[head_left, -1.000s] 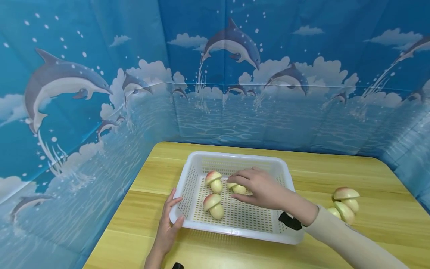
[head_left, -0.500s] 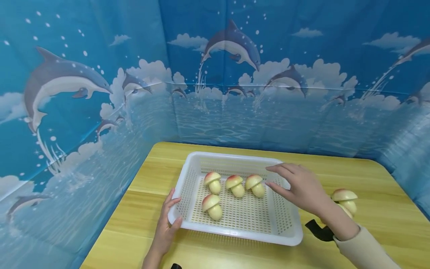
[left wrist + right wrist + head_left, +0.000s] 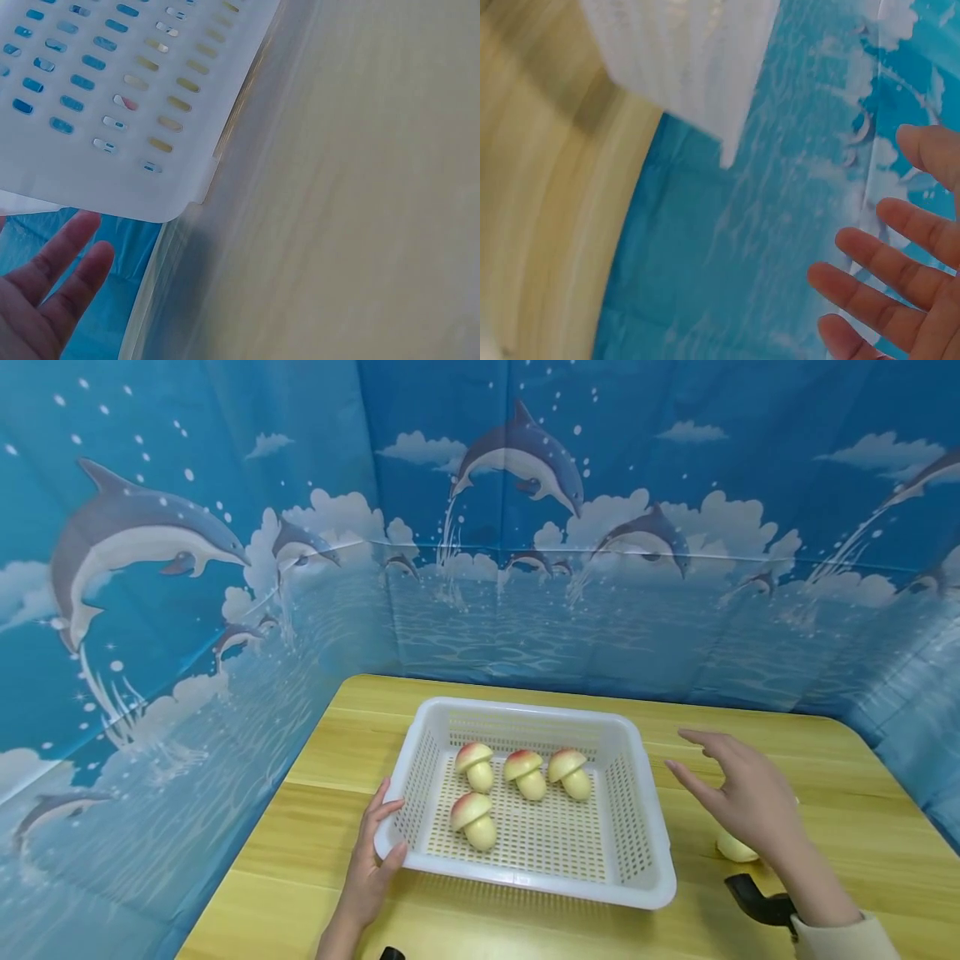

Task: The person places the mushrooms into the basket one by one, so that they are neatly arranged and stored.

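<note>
In the head view, a white basket (image 3: 517, 877) holds several mushroom-shaped pieces with yellow stems and reddish caps. Three lie in a row, the leftmost mushroom (image 3: 480, 777) among them, and another mushroom (image 3: 481, 833) lies in front of it. My left hand (image 3: 367, 872) holds the basket's front left corner, thumb and fingertips over the rim. Two of its fingers (image 3: 79, 281) show below the basket in the left wrist view. My right hand (image 3: 753, 802), empty with fingers spread, is right of the basket, above a pale piece (image 3: 735, 848) that it partly hides.
The yellow wooden table (image 3: 300, 827) extends around the basket. Behind and to the left hangs a blue curtain (image 3: 480, 627) printed with dolphins. A black strap (image 3: 761, 906) shows by my right wrist.
My right hand has moved right, out of the basket and over the pieces on the table. A mushroom it had covered now shows at the row's right end. My left hand has stayed put.
</note>
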The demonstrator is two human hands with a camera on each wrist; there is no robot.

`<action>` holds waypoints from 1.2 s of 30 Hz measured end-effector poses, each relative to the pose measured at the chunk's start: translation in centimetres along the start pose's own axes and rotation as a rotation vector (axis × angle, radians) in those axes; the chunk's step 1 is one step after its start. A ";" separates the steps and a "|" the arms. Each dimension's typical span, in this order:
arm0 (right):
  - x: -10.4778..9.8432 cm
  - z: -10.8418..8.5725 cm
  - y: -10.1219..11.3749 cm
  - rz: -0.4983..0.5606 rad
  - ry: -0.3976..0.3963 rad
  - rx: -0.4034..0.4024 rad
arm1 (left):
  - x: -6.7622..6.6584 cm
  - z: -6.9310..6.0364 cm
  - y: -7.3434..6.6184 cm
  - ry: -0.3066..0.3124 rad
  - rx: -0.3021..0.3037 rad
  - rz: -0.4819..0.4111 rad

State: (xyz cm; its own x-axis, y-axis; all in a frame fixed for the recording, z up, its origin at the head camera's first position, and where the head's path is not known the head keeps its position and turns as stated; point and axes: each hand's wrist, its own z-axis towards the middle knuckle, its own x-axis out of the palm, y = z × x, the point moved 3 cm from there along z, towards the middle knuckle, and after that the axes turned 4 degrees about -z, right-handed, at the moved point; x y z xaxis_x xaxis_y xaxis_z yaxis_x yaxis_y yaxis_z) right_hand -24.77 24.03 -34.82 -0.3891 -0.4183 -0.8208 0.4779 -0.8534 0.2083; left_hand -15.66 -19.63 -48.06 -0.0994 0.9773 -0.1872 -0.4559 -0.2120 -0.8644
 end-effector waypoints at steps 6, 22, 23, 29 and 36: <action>0.2 -1.9 -1.9 -0.031 0.061 0.079 | 0.0 0.0 0.0 0.004 0.003 0.002; 0.8 -6.6 -5.4 -0.138 0.339 0.180 | 0.0 0.0 0.0 0.014 -0.010 -0.006; 0.8 -6.8 -5.5 -0.146 0.330 0.161 | 0.0 0.0 0.1 0.013 -0.012 -0.007; 1.0 -7.9 -6.0 -0.169 0.327 0.121 | 0.0 0.1 0.1 0.015 -0.013 -0.015; 1.3 -8.6 -7.1 -0.114 0.455 0.178 | 0.0 0.0 0.1 0.015 -0.019 -0.012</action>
State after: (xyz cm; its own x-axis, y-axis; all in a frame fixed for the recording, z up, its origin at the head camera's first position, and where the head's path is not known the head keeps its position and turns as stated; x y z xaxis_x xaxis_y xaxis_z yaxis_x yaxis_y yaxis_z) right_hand -21.86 32.22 -41.91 -0.0290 -0.1748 -0.9842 0.2954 -0.9421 0.1586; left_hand -15.73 -19.68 -48.16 -0.0809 0.9797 -0.1835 -0.4397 -0.2003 -0.8756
